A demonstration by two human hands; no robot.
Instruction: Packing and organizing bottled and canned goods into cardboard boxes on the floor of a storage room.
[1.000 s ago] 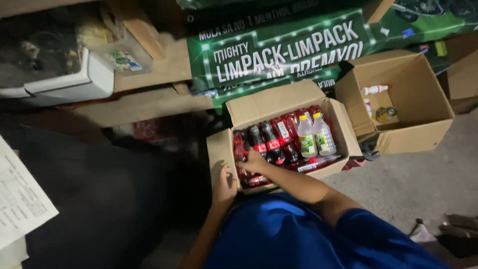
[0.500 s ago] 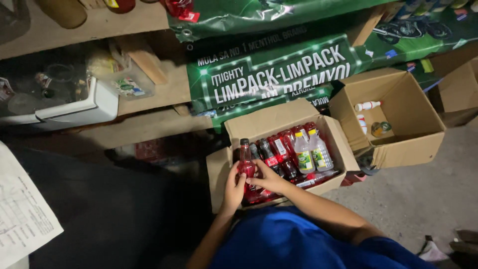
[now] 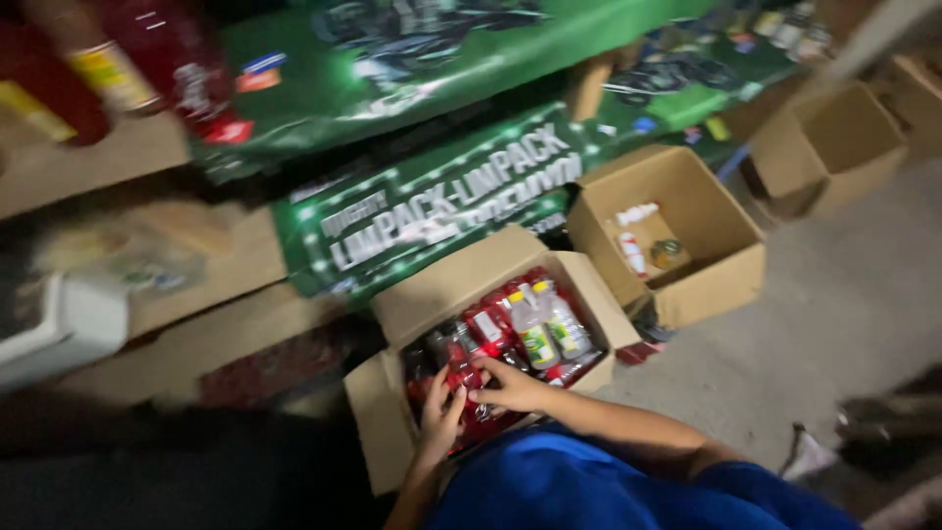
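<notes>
Our view has swung right; both hands, left hand and right hand, grasp a red bottle in the box; crowded neighbours could topple.

Dim, motion-blurred throughout; left side in deep shadow.

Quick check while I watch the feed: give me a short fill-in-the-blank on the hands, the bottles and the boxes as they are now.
1. Both hands, the left hand and the right hand, are on a bottle with a ____ label.
2. That bottle stands in an open ____ box.
3. The two pale bottles in the same box have ____ labels.
4. The second open box stands on the ____ floor.

Missing words: red; cardboard; green; grey
</notes>
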